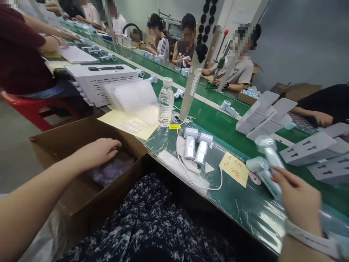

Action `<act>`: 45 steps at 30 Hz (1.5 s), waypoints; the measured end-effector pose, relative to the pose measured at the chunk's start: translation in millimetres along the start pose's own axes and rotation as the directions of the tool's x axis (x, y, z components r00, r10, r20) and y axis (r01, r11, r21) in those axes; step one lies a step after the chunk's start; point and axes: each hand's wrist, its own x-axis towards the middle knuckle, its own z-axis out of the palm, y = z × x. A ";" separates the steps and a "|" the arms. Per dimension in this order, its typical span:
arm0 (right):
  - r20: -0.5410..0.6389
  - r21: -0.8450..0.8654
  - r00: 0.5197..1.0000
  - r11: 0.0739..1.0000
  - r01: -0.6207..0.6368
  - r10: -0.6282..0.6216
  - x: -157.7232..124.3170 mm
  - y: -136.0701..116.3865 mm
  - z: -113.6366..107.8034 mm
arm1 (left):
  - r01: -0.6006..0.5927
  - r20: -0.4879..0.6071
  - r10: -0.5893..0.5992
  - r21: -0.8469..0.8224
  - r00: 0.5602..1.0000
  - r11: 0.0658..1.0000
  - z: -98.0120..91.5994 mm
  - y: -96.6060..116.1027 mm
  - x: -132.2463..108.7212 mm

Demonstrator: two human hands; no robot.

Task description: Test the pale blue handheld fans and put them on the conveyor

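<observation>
My left hand [99, 153] reaches over an open cardboard box [51, 153], its fingers loosely extended and nothing visible in them. Below it, crumpled translucent plastic [114, 169] lies inside the box. On the right, my right hand [300, 198] pinches the handle end of a pale blue handheld fan [268, 147], which is blurred. A second handheld fan [257, 165], with lettering on its handle, lies just under it, close to my fingers. Two more handheld fans [190, 143] [202, 149] rest side by side on a cloth at the table's middle.
A water bottle [166, 103] stands beside a post [192, 83]. A white cable [188, 178] loops over bubble wrap [174, 163]. Yellow paper [131, 122], a handwritten note [234, 169] and white boxes [308, 149] lie around. Co-workers sit along the green conveyor [212, 109].
</observation>
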 end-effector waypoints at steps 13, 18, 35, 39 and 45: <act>0.457 -0.309 0.875 0.894 0.324 -0.159 -71.9 -126.3 122.8 | -0.093 0.176 0.212 -0.519 0.961 0.850 41.6 82.1 -23.5; 0.461 -0.328 0.881 0.902 0.279 -0.105 -64.3 -128.5 133.7 | -0.032 0.233 0.193 -0.555 0.953 0.831 35.1 76.6 -39.4; 0.365 -0.170 0.897 0.930 0.326 -0.248 -94.0 -99.0 70.1 | 0.427 0.223 0.546 -0.861 0.807 -0.278 81.5 224.5 -3.0; 0.284 -0.172 0.900 0.906 0.387 -0.330 -145.9 -97.8 63.8 | 0.492 0.199 0.548 -0.738 0.812 -0.461 92.7 250.5 14.5; 0.461 0.147 0.791 0.914 0.379 -0.402 -164.2 -95.1 34.4 | 0.487 0.157 0.573 -0.726 0.805 -0.485 95.0 225.6 19.0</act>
